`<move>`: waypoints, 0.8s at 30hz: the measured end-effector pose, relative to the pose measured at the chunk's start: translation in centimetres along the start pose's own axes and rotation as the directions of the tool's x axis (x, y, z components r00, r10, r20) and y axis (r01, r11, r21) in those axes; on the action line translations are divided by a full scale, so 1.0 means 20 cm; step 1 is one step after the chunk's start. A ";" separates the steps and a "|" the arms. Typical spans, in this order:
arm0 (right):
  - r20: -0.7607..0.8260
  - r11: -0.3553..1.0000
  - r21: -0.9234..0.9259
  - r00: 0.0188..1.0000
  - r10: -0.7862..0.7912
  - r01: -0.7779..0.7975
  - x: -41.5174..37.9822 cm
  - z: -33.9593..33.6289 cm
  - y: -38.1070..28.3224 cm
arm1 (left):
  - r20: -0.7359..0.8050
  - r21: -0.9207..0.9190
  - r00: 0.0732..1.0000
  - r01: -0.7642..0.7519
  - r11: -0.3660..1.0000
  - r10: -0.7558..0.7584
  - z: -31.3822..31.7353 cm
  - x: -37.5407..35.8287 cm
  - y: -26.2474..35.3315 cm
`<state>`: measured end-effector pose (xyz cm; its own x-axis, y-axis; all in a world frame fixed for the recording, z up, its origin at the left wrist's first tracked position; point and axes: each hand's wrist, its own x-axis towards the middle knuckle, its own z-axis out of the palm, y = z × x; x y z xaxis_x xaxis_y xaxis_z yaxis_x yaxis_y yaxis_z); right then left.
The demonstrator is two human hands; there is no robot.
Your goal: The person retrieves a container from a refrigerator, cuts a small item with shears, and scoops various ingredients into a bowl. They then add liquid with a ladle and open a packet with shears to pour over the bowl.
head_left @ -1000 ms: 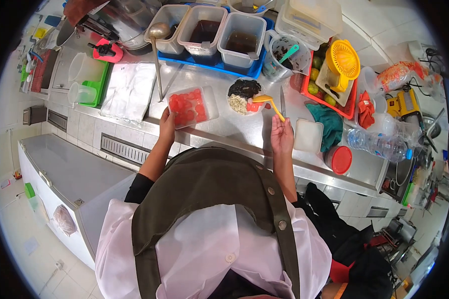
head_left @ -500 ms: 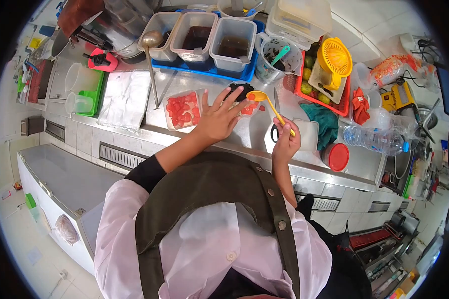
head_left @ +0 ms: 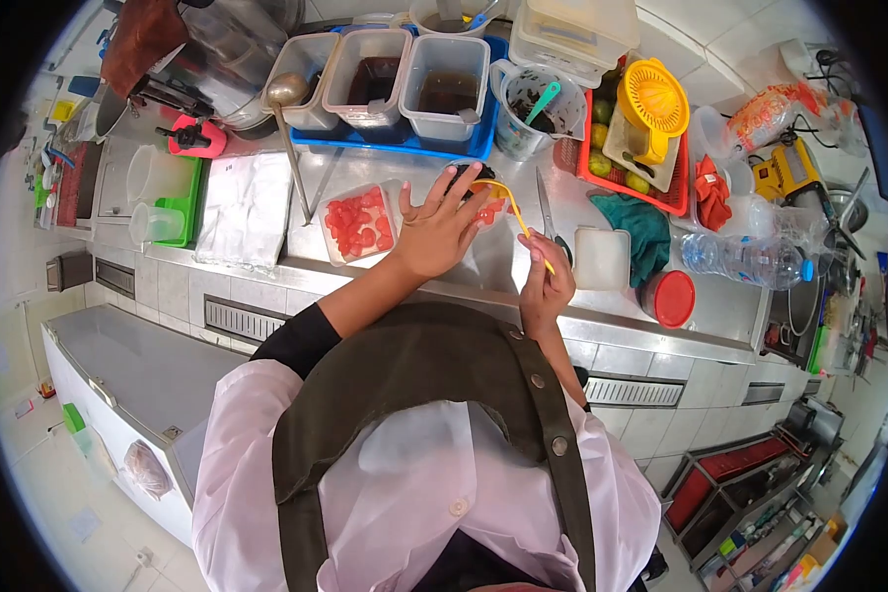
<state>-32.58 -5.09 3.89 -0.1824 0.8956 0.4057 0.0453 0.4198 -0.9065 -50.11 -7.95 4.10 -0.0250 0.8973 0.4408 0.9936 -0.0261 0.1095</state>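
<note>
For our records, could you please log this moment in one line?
left hand: spread, at bowl; right hand: holding yellow spoon; tub of red pieces: left of bowl

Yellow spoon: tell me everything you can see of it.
The yellow spoon has a long, slender, slightly curved handle and looks like plastic. The right hand pinches the handle, which slants up and leftward in the view. Its bowl end, by the left hand, is hard to make out, near red pieces; whether fingers touch it, I cannot tell.
</note>
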 end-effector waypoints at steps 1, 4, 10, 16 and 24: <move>0.013 0.999 -0.033 1.000 -0.026 0.027 0.00 -0.01 0.00 | 0.013 0.008 1.000 0.001 1.000 -0.001 0.00 0.00 0.00; 0.031 0.995 -0.081 0.998 -0.049 0.051 -0.01 -0.01 -0.01 | 0.050 0.016 0.999 0.009 1.000 -0.010 0.02 0.00 0.00; 0.055 0.982 -0.169 0.995 -0.081 0.089 0.00 -0.02 -0.02 | 0.101 -0.055 0.993 0.059 0.997 -0.054 0.01 -0.01 0.01; 0.064 0.981 -0.169 0.994 -0.087 0.097 0.00 -0.02 -0.02 | 0.063 -0.098 0.997 0.056 0.994 -0.050 -0.01 0.01 0.02; 0.016 0.983 -0.152 0.995 -0.102 0.103 0.01 -0.03 -0.01 | 0.101 -0.099 0.994 0.056 0.993 -0.046 -0.02 0.00 0.02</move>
<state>-31.98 -4.85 4.26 -0.2020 0.8456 0.4941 0.1753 0.5276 -0.8312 -49.73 -8.14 4.44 -0.0595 0.9373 0.3433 0.9748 -0.0194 0.2221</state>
